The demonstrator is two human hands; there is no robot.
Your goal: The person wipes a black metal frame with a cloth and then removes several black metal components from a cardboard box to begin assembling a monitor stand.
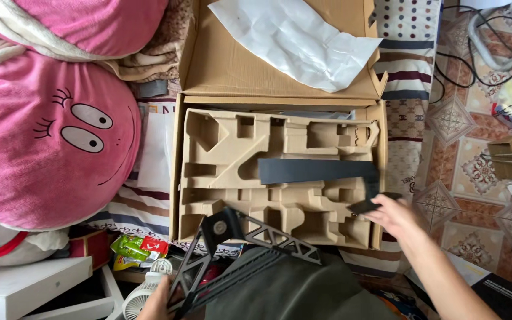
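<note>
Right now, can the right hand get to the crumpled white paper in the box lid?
Probably yes. The right hand is busy gripping the long black part, but nothing stands between it and the white paper; only the open moulded pulp tray lies below.

A large pink plush toy (pixel 48 136) with drawn eyes lies left of the box; crumpled white paper (pixel 297 38) rests on the open flap; black cables (pixel 481 41) trail over the patterned floor tiles (pixel 469 172); a small white fan (pixel 140 293) sits below.
</note>
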